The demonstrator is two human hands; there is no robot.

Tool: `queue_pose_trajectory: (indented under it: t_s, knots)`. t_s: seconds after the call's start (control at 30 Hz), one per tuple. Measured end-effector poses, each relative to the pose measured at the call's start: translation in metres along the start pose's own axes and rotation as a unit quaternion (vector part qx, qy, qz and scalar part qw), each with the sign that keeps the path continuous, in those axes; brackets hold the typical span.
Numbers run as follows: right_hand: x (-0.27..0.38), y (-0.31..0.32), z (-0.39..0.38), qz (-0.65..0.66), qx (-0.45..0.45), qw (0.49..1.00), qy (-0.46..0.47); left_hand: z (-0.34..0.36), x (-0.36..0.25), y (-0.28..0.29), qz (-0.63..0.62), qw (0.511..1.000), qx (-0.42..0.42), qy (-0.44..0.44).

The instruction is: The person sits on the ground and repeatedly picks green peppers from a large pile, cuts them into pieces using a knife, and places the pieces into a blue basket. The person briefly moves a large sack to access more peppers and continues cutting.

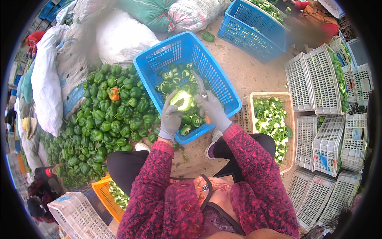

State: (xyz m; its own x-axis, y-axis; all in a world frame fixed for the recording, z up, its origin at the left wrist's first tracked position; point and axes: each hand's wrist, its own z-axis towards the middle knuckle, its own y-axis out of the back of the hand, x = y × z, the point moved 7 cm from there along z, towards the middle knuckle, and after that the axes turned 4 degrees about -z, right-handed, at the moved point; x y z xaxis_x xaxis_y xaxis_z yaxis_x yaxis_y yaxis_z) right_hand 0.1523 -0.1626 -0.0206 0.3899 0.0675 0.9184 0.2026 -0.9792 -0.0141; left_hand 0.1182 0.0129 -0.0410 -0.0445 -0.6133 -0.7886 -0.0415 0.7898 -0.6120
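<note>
Both hands wear grey gloves and are over a blue plastic crate (225, 79) with cut green peppers (172, 75) inside. My left hand (170, 119) grips a green bell pepper (184, 100), its pale cut inside facing up. A knife (199, 81) is in my right hand (213, 109), its blade pointing away from me and an orange bit of handle showing below the fist. The blade is just beyond the held pepper; whether it touches cannot be made out. A big heap of whole green peppers (97, 123) lies left of the crate, with one orange-red pepper (114, 94) on it.
A tan crate (292, 131) of chopped pepper stands by my right knee, an orange crate (104, 197) by my left. White crates (318, 79) are stacked at right. Another blue crate (250, 38) and full sacks (123, 38) stand farther off. Other people work at the edges.
</note>
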Motion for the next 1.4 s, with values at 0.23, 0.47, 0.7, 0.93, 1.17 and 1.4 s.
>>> queue_pose_trajectory:
  t_s: [0.23,0.47,0.7,0.93,1.17,1.4]
  knots:
    - [0.035,-0.003,-0.013,-0.103,0.017,0.995,-0.006,-0.005,-0.029,-0.035,0.275,0.957,0.024,-0.086]
    - [0.040,-0.003,-0.024,-0.172,0.063,0.983,-0.006,-0.010,-0.039,-0.045,0.240,0.971,-0.013,-0.016]
    - [0.028,0.014,-0.028,0.004,0.145,0.989,-0.030,-0.009,-0.034,-0.057,0.165,0.982,0.003,0.088]
    - [-0.009,0.025,-0.016,0.084,0.125,0.987,-0.054,-0.016,0.002,-0.049,0.027,0.994,-0.031,0.106]
    - [0.008,0.030,-0.013,0.332,-0.006,0.943,0.017,-0.022,0.024,-0.025,-0.037,0.995,-0.086,0.030]
    - [0.108,0.235,-0.092,-0.072,-0.242,0.959,0.129,-0.005,0.045,0.006,0.178,0.962,-0.101,0.181]
